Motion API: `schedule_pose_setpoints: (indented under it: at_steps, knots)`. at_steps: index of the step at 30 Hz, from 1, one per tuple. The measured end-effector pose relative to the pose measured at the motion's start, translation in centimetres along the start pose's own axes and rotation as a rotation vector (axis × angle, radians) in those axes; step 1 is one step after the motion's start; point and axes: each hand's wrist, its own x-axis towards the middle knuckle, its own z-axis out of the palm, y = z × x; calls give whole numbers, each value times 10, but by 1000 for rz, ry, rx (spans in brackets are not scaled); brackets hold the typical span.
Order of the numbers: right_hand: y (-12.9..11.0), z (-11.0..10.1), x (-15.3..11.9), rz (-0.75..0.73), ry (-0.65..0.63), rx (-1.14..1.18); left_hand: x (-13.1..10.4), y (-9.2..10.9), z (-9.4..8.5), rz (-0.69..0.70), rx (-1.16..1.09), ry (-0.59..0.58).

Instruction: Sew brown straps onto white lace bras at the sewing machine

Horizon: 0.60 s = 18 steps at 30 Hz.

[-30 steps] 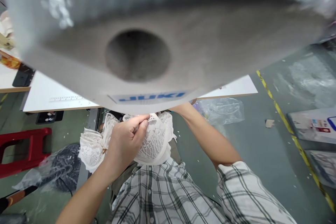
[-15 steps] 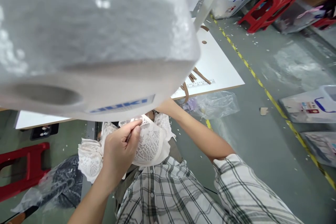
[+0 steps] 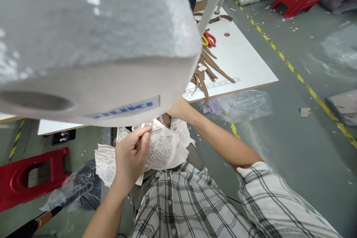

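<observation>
A white lace bra [image 3: 163, 150] hangs over my lap at the front of the sewing machine [image 3: 122, 85]. My left hand [image 3: 132, 152] is closed, pinching the bra's upper edge between thumb and forefinger. Another part of the white lace droops to the left of that wrist. My right hand [image 3: 177, 108] reaches in beyond the bra, under the right end of the machine head. Its fingers are hidden by the machine, so whether they grip the lace does not show.
Brown fabric strips [image 3: 213, 63], red and yellow-handled scissors [image 3: 209, 39] and a ruler marking lie on the white table [image 3: 245, 59]. A clear plastic bag [image 3: 242, 106] hangs below its edge. Red stools [image 3: 33, 174] stand on the floor, left and far right.
The view has shifted, bringing the scissors and more brown strips into sight on the table. My left hand keeps its pinch on the bra; both hands hold nearly the same pose.
</observation>
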Motion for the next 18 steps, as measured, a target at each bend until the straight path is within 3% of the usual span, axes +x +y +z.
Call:
schedule_pose_setpoints:
  at_steps: [18]
  knots:
    - [-6, 5, -4, 66, 65, 86, -2, -20, 4, 7, -36, 137]
